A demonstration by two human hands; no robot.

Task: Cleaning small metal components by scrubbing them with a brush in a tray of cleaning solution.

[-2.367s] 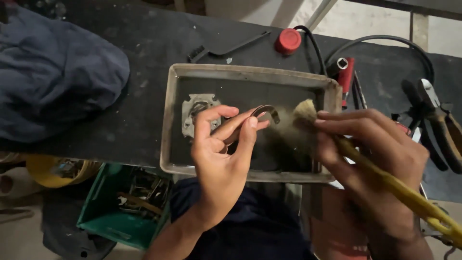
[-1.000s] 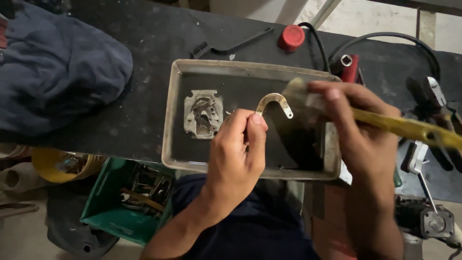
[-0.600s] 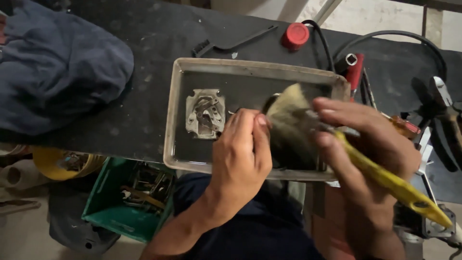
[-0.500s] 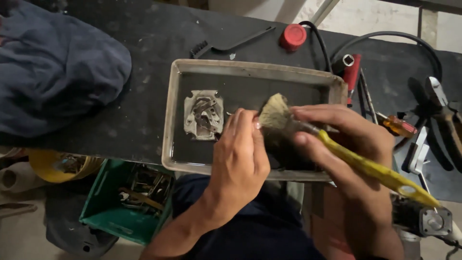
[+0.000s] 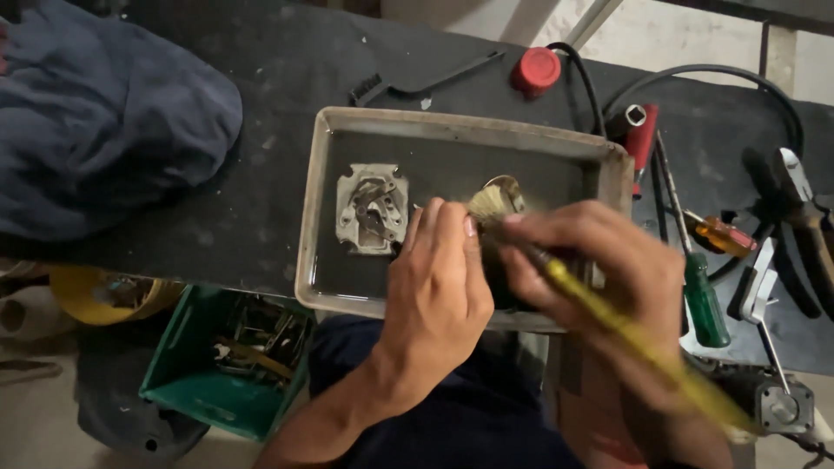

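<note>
Head view, looking down on a dark workbench. Left hand (image 5: 439, 282) is pinching a small curved metal part (image 5: 504, 186) over the metal tray (image 5: 452, 126); the fingers are closed round it, and most of the part is hidden behind them and the bristles. Right hand (image 5: 608, 274) is gripping a yellow-handled brush (image 5: 599, 304), fingers wrapped tight on the handle, bristles touching the part. That part is looking stiff, light and thin, likely slick with dirty fluid, so it is best held at one end while the other end gets brushed. The brush is looking light, with soft bristles.

Count: one tray, one brush, one curved part, one square metal plate (image 5: 372, 208) lying in the tray's left half. Beside the tray: one red cap (image 5: 536, 69), one green-handled screwdriver (image 5: 702, 300), one blue cloth (image 5: 104, 122). Below the bench: one green crate (image 5: 187, 382).
</note>
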